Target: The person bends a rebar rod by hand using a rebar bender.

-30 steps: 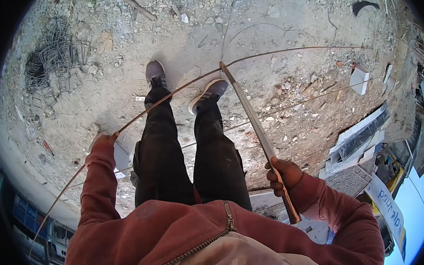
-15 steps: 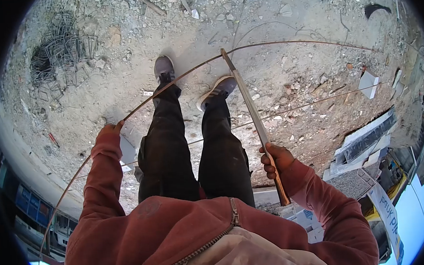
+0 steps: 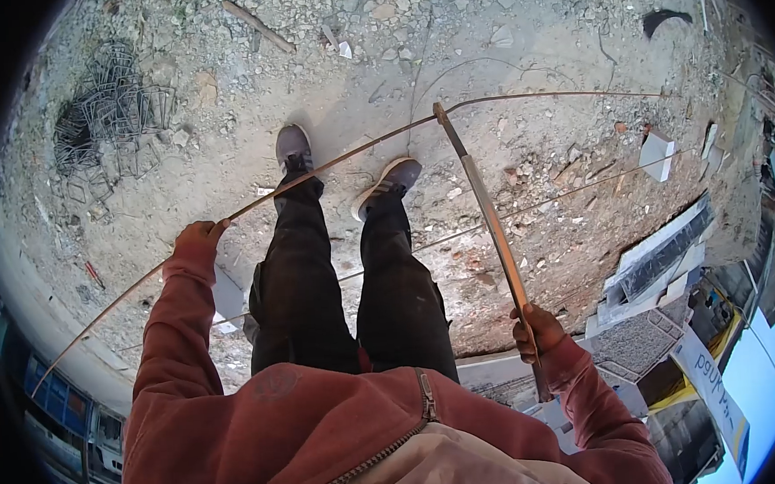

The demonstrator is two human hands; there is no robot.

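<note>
My left hand is wrapped around a long, thin brown steel rod. The rod runs from the lower left, across in front of my shins, to the upper right, with a bend near its middle. Closed around a long bar-shaped bending lever is my right hand, near the lever's lower end. The lever's far tip meets the rod at the bend; whether it is hooked on cannot be made out. A second thin rod passes behind my legs.
On the rubble-strewn ground, a heap of bent wire stirrups lies at upper left. A wooden stick is at the top. To the right are a white block and stacked slabs. A banner hangs at lower right.
My right hand and the lever have shifted right and lower in view. The bend has moved right too. My left hand keeps its hold on the rod, whose left end now sits higher.
</note>
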